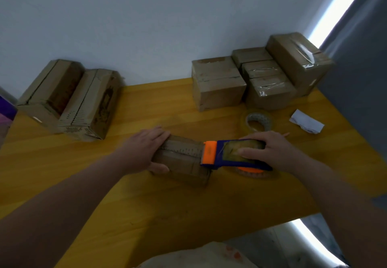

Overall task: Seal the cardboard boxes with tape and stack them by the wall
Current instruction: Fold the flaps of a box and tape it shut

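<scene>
A small brown cardboard box (182, 160) lies on its side near the middle of the yellow wooden table (146, 200), its long axis running left to right. The left hand (146, 148) holds the box's left end: the fingers (162, 134) lie over the top towards the far edge, and the thumb presses on the near face, so the box sits between them.

The right hand (270, 150) grips a blue and orange plastic tape dispenser (232, 155). Its fingers wrap over the far side and its thumb rests on the roll inside. The dispenser's orange front end touches the right end of the box's top; its body extends to the right, past the box.

Just beyond the right hand a spare roll of clear tape (256, 121) lies flat on the table, with a crumpled white piece of paper (305, 121) further right. A group of brown cardboard boxes (270, 91), several showing shiny tape, stands against the white wall (146, 27) at the far right. Two more worn cardboard boxes (69, 100) lean at the far left, well apart from the hands.
</scene>
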`<action>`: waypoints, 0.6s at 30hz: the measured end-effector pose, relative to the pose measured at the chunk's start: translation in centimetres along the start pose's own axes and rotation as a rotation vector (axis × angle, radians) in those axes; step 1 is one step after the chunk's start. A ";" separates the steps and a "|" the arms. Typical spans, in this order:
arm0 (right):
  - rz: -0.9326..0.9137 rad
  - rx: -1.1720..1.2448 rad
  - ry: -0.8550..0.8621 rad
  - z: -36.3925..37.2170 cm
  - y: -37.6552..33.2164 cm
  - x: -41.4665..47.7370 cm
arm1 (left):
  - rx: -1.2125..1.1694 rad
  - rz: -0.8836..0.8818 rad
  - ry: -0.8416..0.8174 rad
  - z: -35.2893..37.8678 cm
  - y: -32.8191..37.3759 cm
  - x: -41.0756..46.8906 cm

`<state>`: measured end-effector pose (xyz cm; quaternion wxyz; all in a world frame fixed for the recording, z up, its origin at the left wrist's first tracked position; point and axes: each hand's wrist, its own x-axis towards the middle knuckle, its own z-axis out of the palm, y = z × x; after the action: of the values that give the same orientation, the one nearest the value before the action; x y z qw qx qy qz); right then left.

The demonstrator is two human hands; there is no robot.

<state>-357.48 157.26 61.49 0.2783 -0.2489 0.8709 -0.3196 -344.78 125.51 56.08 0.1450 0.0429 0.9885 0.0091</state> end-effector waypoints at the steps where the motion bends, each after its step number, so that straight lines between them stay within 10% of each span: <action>1: -0.002 0.033 0.018 0.6 0.0 0.1 | 0.042 0.002 0.021 0.1 -0.7 -0.2; 18: 0.064 0.349 0.034 2.3 0.7 -0.2 | -0.002 -0.091 0.110 2.0 4.9 -0.7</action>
<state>-356.01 156.87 59.63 0.3126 -0.1637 0.8143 -0.4609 -343.13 130.32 54.53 0.0906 -0.0028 0.9959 0.0056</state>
